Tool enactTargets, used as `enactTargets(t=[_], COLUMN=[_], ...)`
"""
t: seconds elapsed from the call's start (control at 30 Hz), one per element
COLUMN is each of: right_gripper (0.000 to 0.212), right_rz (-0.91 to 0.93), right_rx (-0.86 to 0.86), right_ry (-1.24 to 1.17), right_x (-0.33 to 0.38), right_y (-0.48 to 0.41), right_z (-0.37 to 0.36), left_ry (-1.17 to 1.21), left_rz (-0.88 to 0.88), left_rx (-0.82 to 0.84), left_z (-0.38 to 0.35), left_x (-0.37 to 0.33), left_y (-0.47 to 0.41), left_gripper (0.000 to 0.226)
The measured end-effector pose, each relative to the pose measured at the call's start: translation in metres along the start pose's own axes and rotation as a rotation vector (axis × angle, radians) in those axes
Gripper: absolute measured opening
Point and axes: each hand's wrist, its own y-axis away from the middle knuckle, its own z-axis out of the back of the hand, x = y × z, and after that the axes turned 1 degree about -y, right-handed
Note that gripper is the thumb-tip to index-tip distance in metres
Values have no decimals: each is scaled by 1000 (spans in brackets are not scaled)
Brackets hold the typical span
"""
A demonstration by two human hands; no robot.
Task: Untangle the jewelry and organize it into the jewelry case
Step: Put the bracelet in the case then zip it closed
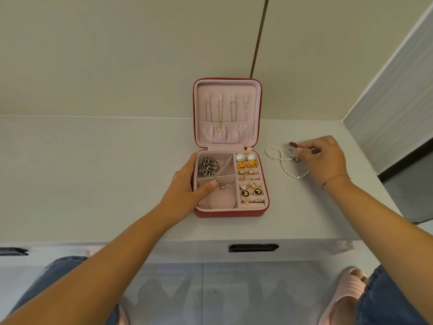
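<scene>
A red jewelry case with pink lining lies open on the white tabletop. Thin necklaces hang in its raised lid. A silver chain fills the upper left compartment and a bangle lies in the lower left one. Several earrings sit in rows on the right side. My left hand holds the case's left edge, thumb inside the lower compartment. To the right, a pearl strand lies tangled on the table. My right hand pinches a small dark red piece above it.
The white tabletop ends at a front edge above drawers with black handles. A wall stands close behind the case and a panel rises at the right. My knees in jeans and pink slippers show below.
</scene>
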Motion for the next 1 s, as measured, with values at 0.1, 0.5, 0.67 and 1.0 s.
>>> enactTargets(t=[0.1, 0.5, 0.67, 1.0], right_gripper=[5, 11, 12, 9], right_rz=[-17, -85, -138, 97], right_rx=[-4, 414, 588, 518], right_ry=[-154, -532, -576, -65], right_x=[13, 89, 111, 107], right_y=[4, 55, 81, 87], right_z=[12, 15, -13, -43], left_ry=[3, 5, 30, 39], left_rz=[-5, -32, -37, -69], left_rx=[-1, -6, -3, -8], left_z=[1, 1, 2, 3], left_x=[0, -7, -4, -6], left_y=[1, 3, 2, 3], left_gripper=[49, 47, 38, 36])
